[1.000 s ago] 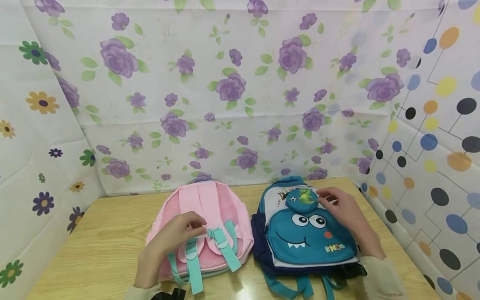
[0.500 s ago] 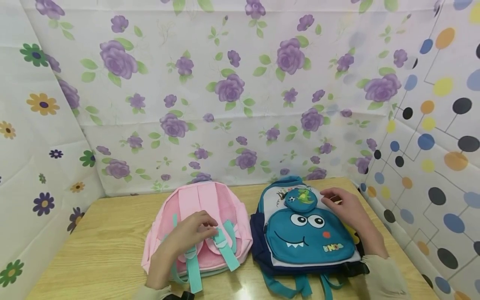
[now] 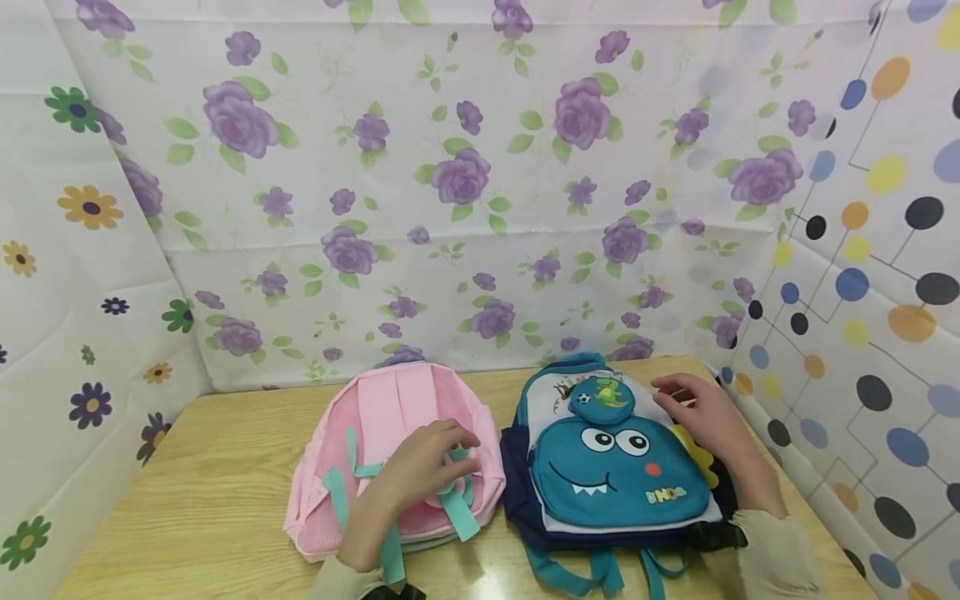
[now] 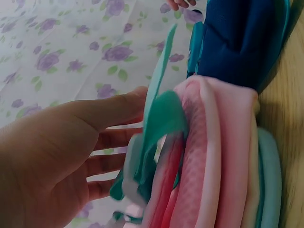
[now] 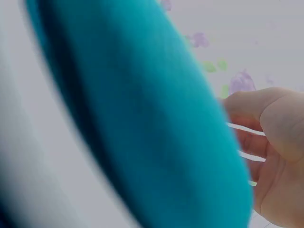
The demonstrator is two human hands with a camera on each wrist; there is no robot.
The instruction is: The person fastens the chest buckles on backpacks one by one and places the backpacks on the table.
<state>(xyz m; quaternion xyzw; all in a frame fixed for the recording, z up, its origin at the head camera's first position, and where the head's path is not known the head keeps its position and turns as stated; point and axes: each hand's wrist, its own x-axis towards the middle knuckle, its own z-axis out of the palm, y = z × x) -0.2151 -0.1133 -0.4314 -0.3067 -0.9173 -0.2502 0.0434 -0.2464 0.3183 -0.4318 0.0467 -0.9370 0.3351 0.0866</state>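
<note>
A pink backpack [image 3: 397, 396] lies on the table with its shoulder straps facing up. Over its straps hovers my left hand [image 3: 423, 462], fingers loosely bent. In the left wrist view, that hand's thumb and fingers are beside a mint-green strap [image 4: 159, 71], gripping nothing that I can make out; the strap hides some fingertips. To the right lies a blue dinosaur backpack [image 3: 622, 492], front up, with a round dinosaur pouch [image 3: 602, 400] near its top. My right hand [image 3: 701, 412] is at this bag's upper right side, fingers relaxed. A blurred teal pocket [image 5: 142, 114] fills much of the right wrist view.
The wooden table [image 3: 187, 492] runs to a floral cloth [image 3: 420, 192] at the back. Patterned cloths close off the left and right sides. Teal straps [image 3: 570, 575] trail from the blue backpack toward the front edge.
My left hand has moved right across the pink backpack, uncovering mint-green strap parts on its left. My right hand has shifted slightly right, away from the round pouch, and a yellow trim has come into view.
</note>
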